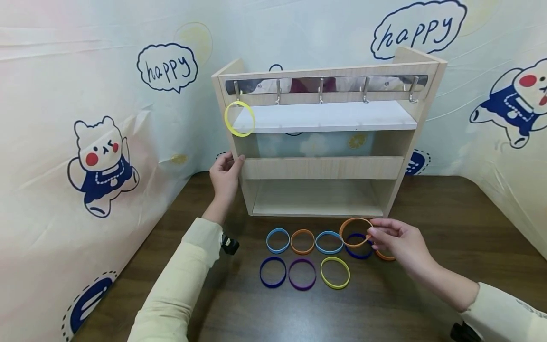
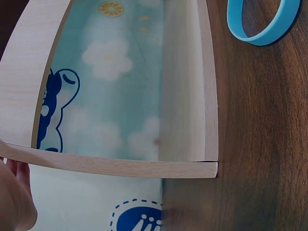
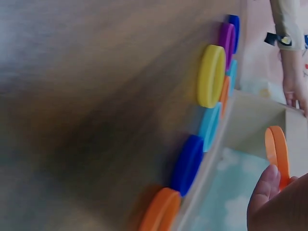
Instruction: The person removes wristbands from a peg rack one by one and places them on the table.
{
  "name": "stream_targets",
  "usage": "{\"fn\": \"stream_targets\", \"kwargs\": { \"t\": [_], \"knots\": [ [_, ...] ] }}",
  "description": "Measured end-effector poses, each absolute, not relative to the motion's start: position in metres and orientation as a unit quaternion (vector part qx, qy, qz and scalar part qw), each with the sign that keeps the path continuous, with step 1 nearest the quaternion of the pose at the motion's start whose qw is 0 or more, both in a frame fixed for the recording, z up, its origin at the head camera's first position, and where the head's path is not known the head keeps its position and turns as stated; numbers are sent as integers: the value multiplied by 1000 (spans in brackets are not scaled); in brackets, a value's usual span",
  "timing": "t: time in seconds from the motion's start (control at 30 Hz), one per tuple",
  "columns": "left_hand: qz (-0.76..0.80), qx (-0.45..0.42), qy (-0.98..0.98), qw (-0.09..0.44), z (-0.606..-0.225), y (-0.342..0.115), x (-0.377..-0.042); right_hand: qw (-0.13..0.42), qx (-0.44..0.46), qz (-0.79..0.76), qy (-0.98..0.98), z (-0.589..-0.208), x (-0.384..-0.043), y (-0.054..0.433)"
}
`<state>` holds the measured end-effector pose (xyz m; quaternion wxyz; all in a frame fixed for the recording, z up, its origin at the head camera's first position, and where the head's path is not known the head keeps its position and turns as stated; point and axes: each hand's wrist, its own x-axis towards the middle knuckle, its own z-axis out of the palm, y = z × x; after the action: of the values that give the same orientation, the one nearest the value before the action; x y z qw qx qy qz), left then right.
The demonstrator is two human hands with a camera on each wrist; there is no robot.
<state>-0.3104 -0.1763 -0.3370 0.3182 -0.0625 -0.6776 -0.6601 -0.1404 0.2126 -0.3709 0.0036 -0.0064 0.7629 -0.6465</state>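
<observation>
My right hand pinches an orange silicone wristband at its side, lifted over the table and overlapping a dark blue band in the head view. With my left hand I hold the left side panel of a small wooden shelf; the fingertips are partly hidden by the panel. A yellow wristband hangs from the leftmost hook of the shelf's metal hook rail. The other hooks carry nothing.
In front of the shelf lie two rows of bands on the dark wooden table: light blue, orange, another light blue, blue, purple and yellow. Another orange band lies at the right end. Printed cloth surrounds the table.
</observation>
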Motion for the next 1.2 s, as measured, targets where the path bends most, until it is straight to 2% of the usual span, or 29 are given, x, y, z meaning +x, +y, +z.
{"fn": "stream_targets", "kwargs": {
  "t": [0.47,0.83,1.2],
  "knots": [
    [-660,-61,-679,315,-338,-177,-309,25,9,-671,741,-404,-124,238],
    [-661,-66,-670,331,-338,-175,-309,64,27,-670,739,-419,-111,247],
    [-666,-80,-672,316,-317,-168,-287,97,30,-684,723,-428,-104,251]
  ]
}}
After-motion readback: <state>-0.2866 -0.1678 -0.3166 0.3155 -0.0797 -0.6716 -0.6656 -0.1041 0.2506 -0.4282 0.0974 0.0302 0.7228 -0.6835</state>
